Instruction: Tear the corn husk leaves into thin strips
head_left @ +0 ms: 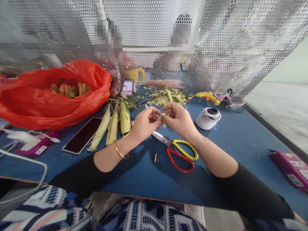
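Between the fingertips of my left hand [144, 123] and my right hand [179, 120] is a small pale piece of husk [163, 119], pinched from both sides; its exact form is partly hidden by the fingers. Scissors [166, 141] with one red and one yellow handle lie just below my hands, blades pointing up and left. A tiny tan scrap [155, 158] rests left of the handles. Beside my left hand lie several green corn husks [125, 117]. Behind both hands is a heap of shredded husk strips [168, 97].
A red plastic bag [96, 80] holding brownish husk-like pieces stands left, near a dark phone [83, 134] and a purple power strip [38, 144]. Right are a white thread spool [208, 118], yellow glue gun [208, 97], glasses [231, 101] and another purple power strip [292, 166]. A perforated metal screen [154, 25] rises behind; people sit beyond.
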The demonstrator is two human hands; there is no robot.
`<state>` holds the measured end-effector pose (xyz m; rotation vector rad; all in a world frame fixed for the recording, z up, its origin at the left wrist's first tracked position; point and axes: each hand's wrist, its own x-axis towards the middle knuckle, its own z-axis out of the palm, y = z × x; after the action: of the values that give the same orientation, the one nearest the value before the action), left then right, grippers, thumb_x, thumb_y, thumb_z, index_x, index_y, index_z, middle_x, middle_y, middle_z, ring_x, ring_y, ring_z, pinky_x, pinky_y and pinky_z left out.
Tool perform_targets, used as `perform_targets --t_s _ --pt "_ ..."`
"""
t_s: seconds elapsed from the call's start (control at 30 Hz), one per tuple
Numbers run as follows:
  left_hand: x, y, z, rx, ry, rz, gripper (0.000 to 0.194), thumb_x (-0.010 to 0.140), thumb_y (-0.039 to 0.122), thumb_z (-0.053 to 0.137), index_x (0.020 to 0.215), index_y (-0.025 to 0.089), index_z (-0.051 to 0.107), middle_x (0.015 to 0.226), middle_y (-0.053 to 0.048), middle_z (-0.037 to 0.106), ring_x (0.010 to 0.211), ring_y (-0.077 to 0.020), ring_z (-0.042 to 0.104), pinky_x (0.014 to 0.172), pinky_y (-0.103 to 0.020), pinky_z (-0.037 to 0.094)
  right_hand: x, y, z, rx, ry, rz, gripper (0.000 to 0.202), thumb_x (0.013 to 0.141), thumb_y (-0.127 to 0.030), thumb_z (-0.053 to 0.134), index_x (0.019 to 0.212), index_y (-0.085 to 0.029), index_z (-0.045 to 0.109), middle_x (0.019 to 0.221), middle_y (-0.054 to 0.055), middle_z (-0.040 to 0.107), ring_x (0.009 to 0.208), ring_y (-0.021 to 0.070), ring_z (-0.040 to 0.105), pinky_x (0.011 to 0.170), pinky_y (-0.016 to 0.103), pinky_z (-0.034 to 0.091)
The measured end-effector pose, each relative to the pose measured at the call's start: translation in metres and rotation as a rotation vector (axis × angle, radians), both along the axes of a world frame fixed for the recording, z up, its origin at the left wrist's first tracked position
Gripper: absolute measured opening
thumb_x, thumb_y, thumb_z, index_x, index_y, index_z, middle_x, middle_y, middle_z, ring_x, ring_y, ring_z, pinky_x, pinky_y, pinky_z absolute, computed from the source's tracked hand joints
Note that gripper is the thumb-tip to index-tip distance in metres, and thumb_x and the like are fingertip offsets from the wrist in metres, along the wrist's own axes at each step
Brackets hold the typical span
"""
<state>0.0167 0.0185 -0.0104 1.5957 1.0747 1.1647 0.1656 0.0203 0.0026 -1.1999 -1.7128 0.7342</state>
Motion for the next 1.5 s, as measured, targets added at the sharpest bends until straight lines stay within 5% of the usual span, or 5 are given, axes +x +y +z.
perform_targets --t_s 0.47,0.8,1.07,1.23,1.5 --pt "0.001 0.001 -0.001 -0.017 -0.072 0.031 0.016 0.065 0.009 0.063 0.076 0.019 0.056 0.061 0.005 0.058 0.056 -0.0106 0.059 0.056 -0.024 0.052 -0.001 -0.005 0.0 0.283 -0.314 -0.07 0.012 0.073 -0.012 0.049 0.081 -0.021 0.052 0.074 0.001 0.057 0.068 0.0143 0.053 0.064 0.026 0.04" --pt "0.001 0.0 0.004 -0.417 -0.237 -0.032 0.033 0.05 0.031 0.085 0.071 0.015 0.066 0.06 0.003 0.062 0.051 -0.009 0.056 0.058 -0.026 0.052 0.001 -0.005 -0.005 0.496 -0.64 -0.066 0.015 0.088 -0.02 0.042 0.085 -0.02 0.057 0.085 0.007 0.061 0.071 0.0174 0.054 0.065 0.028 0.038" --pt "-0.001 -0.001 0.006 -0.44 -0.264 -0.001 0.019 0.053 0.026 0.081 0.065 0.015 0.071 0.062 -0.001 0.067 0.053 -0.0108 0.059 0.06 -0.027 0.052 0.003 -0.008 0.009 0.413 -0.522 0.078 0.011 0.084 -0.023 0.048 0.077 -0.019 0.057 0.077 0.003 0.062 0.068 0.0153 0.053 0.071 0.029 0.038" --pt "0.002 -0.002 0.006 -0.417 -0.174 -0.025 0.006 0.055 0.014 0.072 0.061 0.016 0.071 0.059 0.0 0.066 0.052 -0.0103 0.057 0.057 -0.025 0.052 0.004 -0.003 0.007 0.142 -0.333 -0.06 0.014 0.082 -0.027 0.054 0.07 -0.02 0.058 0.061 -0.002 0.057 0.057 0.0113 0.047 0.056 0.024 0.033" --pt "0.0 -0.003 0.005 -0.408 -0.057 -0.169 0.013 0.061 0.006 0.062 0.055 0.016 0.069 0.051 0.002 0.06 0.049 -0.0087 0.055 0.056 -0.023 0.051 0.009 0.003 0.006 -0.059 -0.219 0.105 0.008 0.073 -0.023 0.061 0.068 -0.017 0.064 0.055 -0.005 0.054 0.052 0.0082 0.045 0.05 0.022 0.031"
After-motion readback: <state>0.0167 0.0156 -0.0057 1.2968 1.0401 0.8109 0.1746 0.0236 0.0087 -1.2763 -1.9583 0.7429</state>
